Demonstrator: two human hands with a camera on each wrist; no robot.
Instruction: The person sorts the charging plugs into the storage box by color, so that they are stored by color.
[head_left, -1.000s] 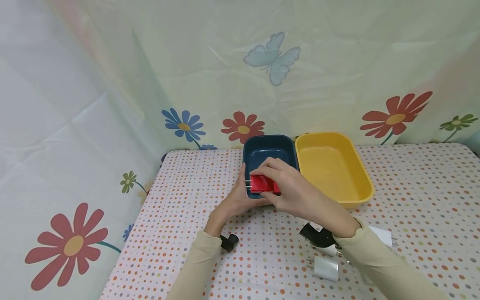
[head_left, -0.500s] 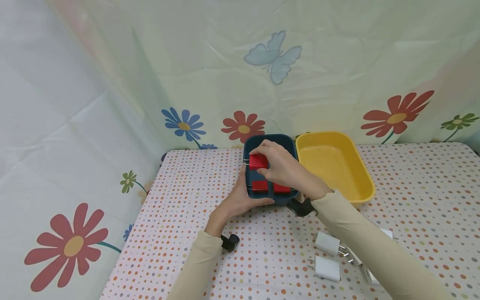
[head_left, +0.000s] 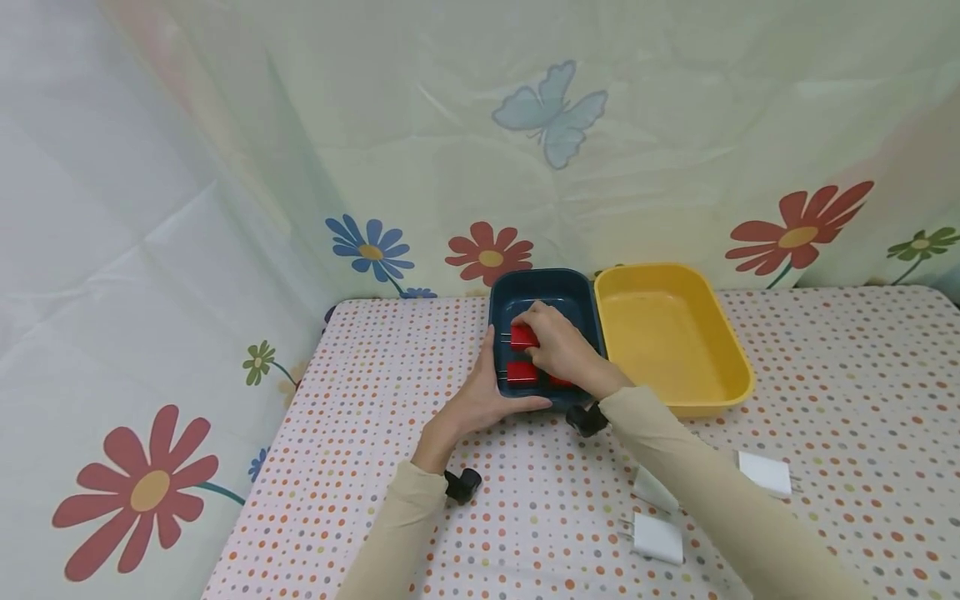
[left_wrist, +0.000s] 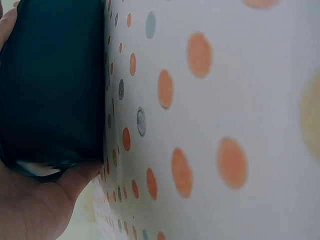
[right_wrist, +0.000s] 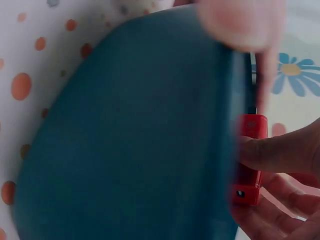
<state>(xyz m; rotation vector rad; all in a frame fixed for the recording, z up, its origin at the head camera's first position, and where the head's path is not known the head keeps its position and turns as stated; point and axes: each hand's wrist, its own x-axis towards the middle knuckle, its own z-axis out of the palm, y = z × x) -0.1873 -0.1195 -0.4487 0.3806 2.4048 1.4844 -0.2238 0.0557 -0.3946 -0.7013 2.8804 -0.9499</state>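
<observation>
My right hand is inside the dark blue bin. Its thumb and fingers pinch a red plug charger whose metal prongs point left; the right wrist view shows this red charger and the thumb against it. Two other red chargers lie nearer the bin's front: one charger shows plainly, the other is mostly hidden by my hand. My left hand is spread round the bin's near left corner, straight fingers along the side, straight thumb along the front wall.
A yellow bin stands against the blue one's right side. White chargers lie on the dotted cloth, such as a front charger, a charger partly under the right sleeve, and another charger beyond it. A flowered curtain rises behind.
The right hand has carried the red charger from over the bin's front toward its middle left, then lowered it slightly. The other red chargers came into sight. The left hand has stayed put.
</observation>
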